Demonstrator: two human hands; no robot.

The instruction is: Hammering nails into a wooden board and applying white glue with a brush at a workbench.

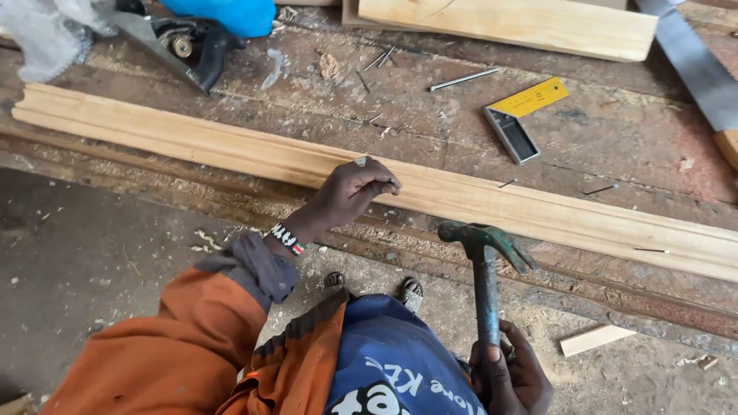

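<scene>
Now the left hand (355, 188) rests on the long pale wooden moulding strip (461, 201) that lies across the worn workbench (615, 138); its fingers are curled and pressed together, pinching a small nail (361, 161) upright on the strip. Lower down, the right hand (509, 375) grips the handle of a blue-green metal claw hammer (484, 261), fingers closed around it, the head just beside the near edge of the strip. Behind lie a yellow try square (523, 115) and a hand plane (181, 46).
</scene>
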